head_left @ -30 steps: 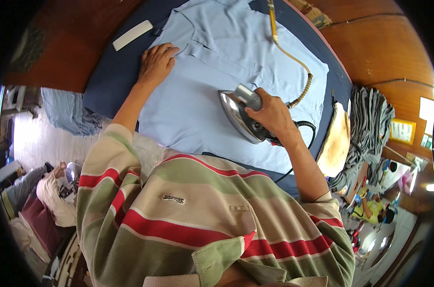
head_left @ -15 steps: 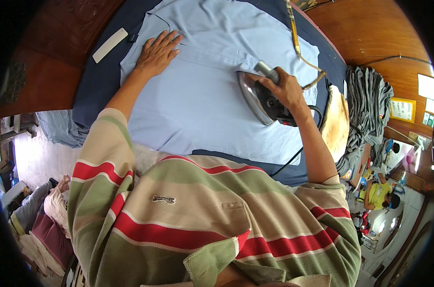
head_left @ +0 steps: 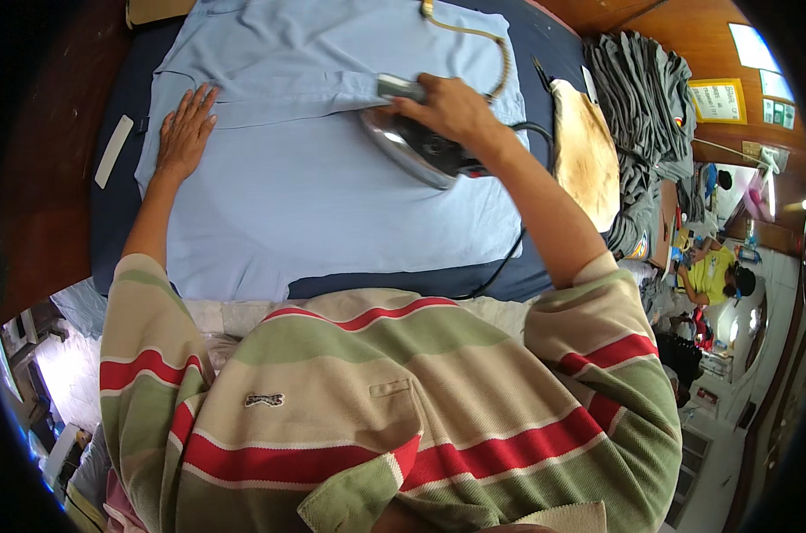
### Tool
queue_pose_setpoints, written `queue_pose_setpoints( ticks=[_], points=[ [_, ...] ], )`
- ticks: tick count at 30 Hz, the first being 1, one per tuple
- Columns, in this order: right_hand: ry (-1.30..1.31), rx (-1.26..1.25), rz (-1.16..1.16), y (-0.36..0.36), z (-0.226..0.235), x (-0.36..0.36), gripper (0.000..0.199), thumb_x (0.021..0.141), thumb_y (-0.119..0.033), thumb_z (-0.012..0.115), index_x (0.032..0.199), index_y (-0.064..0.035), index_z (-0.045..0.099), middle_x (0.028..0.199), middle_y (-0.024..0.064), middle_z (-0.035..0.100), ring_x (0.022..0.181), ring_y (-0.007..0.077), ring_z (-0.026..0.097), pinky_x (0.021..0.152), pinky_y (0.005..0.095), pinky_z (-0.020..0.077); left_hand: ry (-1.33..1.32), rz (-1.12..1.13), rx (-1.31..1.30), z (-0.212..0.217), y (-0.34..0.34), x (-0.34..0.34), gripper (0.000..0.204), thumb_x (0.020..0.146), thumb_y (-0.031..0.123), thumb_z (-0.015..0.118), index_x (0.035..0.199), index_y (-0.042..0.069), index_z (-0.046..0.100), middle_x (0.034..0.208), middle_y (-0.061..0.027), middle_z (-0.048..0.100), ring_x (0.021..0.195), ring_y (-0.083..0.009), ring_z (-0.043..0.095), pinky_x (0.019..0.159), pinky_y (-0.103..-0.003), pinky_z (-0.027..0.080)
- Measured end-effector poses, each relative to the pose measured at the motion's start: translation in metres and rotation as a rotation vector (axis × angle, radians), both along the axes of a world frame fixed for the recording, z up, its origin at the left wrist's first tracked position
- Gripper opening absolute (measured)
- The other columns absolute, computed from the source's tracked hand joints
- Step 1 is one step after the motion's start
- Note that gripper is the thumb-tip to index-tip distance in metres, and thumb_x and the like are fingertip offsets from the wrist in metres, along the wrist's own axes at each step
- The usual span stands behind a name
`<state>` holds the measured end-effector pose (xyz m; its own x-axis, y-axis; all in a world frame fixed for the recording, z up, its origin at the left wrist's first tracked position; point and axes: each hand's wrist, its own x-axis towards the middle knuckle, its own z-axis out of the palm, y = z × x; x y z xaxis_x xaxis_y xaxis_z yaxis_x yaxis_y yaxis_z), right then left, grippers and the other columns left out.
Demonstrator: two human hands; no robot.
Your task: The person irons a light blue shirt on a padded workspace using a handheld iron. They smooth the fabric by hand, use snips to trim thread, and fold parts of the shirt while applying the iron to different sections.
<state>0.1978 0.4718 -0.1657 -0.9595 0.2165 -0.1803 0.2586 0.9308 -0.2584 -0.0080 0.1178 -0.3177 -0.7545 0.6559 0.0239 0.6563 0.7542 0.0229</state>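
Observation:
A light blue shirt (head_left: 305,191) lies spread over a dark navy cloth-covered table (head_left: 114,226). My left hand (head_left: 186,133) rests flat on the shirt near its left edge, fingers stretched out. My right hand (head_left: 452,108) is wrapped around the handle of a steam iron (head_left: 412,147) with a silvery soleplate edge and dark body. The iron sits on the shirt just below a long stitched strip of the fabric, its tip pointing left. Its underside is hidden against the cloth.
Right of the shirt lie a scorched cream pad (head_left: 585,160) and a stack of grey garments (head_left: 638,89). A tan hose (head_left: 507,67) and a black cord (head_left: 500,266) run to the iron. A white strip (head_left: 114,151) lies at left. A person in yellow (head_left: 709,274) sits far right.
The view has swung, so the table and shirt appear farther left. My right hand still grips the iron on the shirt; my left hand still lies flat.

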Motion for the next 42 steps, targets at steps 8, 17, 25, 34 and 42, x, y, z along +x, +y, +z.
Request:
queue_pose_setpoints(
  ticks=[8, 17, 25, 34, 42],
  points=[
    [0.104, 0.036, -0.327, 0.167, -0.004, 0.11, 0.062, 0.083, -0.053, 0.057, 0.104, 0.0047, 0.061, 0.088, 0.0294, 0.064, 0.089, 0.0422, 0.063, 0.078, 0.043, 0.0489, 0.012, -0.035, 0.015, -0.005, -0.003, -0.007, 0.05, 0.099, 0.043, 0.026, 0.147, 0.031, 0.022, 0.154, 0.0039, 0.02, 0.142, -0.0189, 0.016, 0.112, -0.046, 0.015],
    [0.07, -0.001, -0.28, 0.183, -0.008, 0.114, 0.07, 0.082, -0.055, 0.057, 0.113, 0.0076, 0.057, 0.091, 0.0309, 0.063, 0.093, 0.0419, 0.062, 0.082, 0.0411, 0.0481, 0.112, -0.154, -0.005, 0.046, 0.04, 0.038, 0.047, 0.09, 0.032, 0.052, 0.134, 0.02, 0.041, 0.141, -0.0004, 0.04, 0.132, -0.0195, 0.034, 0.107, -0.049, 0.025],
    [0.055, -0.156, -0.263, 0.172, -0.004, 0.102, 0.066, 0.075, -0.051, 0.067, 0.111, 0.0044, 0.059, 0.097, 0.028, 0.064, 0.094, 0.039, 0.063, 0.081, 0.0401, 0.0479, -0.16, -0.226, 0.319, 0.047, 0.071, 0.029, 0.019, 0.089, 0.022, 0.055, 0.091, 0.004, 0.053, 0.093, -0.0093, 0.062, 0.089, -0.0309, 0.058, 0.078, -0.04, 0.044],
    [-0.023, -0.14, 0.014, 0.077, -0.005, 0.042, 0.061, 0.071, -0.048, 0.071, 0.105, 0.0016, 0.061, 0.092, 0.0238, 0.065, 0.089, 0.0366, 0.064, 0.078, 0.0416, 0.0485, -0.457, -0.072, 0.361, 0.062, 0.089, -0.004, 0.024, 0.095, 0.027, 0.047, 0.1, 0.006, 0.054, 0.083, -0.0137, 0.061, 0.079, -0.0306, 0.058, 0.074, -0.039, 0.045],
    [-0.004, -0.243, 0.055, -0.038, -0.007, -0.033, 0.056, 0.07, -0.046, 0.069, 0.102, -0.0005, 0.062, 0.094, 0.02, 0.067, 0.089, 0.0335, 0.064, 0.079, 0.0405, 0.0498, -0.438, -0.127, 0.44, 0.054, 0.086, -0.007, 0.025, 0.096, 0.028, 0.046, 0.098, 0.003, 0.051, 0.077, -0.0137, 0.057, 0.073, -0.0268, 0.056, 0.07, -0.037, 0.043]
  ],
)
